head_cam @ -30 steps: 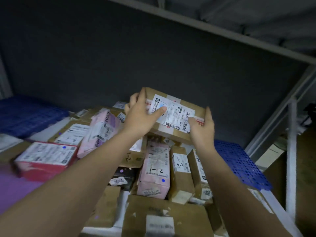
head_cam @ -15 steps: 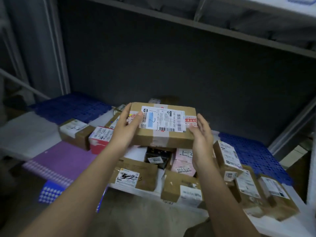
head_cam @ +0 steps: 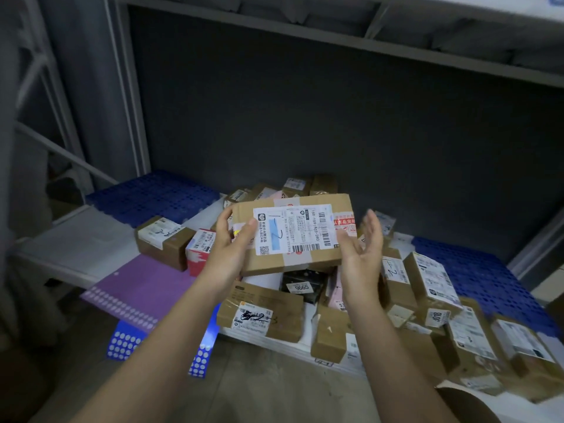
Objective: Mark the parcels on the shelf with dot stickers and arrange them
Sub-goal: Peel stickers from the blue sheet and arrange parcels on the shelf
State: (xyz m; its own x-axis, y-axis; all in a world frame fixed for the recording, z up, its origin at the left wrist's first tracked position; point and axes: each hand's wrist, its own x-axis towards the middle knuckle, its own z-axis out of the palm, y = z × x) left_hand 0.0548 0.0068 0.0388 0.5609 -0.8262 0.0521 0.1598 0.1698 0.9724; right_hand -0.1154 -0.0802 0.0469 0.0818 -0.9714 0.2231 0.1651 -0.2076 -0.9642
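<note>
A flat brown cardboard parcel [head_cam: 293, 233] with a white shipping label and a blue mark is held up above the pile. My left hand [head_cam: 229, 248] grips its left end, thumb on the label side and fingers behind. My right hand [head_cam: 364, 248] is beside its right end, palm turned inward and fingers straight; it looks slightly apart from the box. Below lies a heap of parcels [head_cam: 262, 312] on the white shelf [head_cam: 76, 242]. A purple sticker sheet [head_cam: 137, 288] and a blue sticker sheet [head_cam: 125, 343] with white dots hang over the shelf's front edge at the left.
Blue perforated mats lie at the back left [head_cam: 152, 193] and the right [head_cam: 476, 270] of the shelf. A brown box [head_cam: 164, 239] and a red-and-white box [head_cam: 201, 248] stand left of the pile. Grey shelf uprights [head_cam: 128, 87] rise at left. Another shelf board runs overhead.
The view has pulled back from the shelf. The parcel has turned label-up toward me. My right hand has let go of its right end and opened beside it.
</note>
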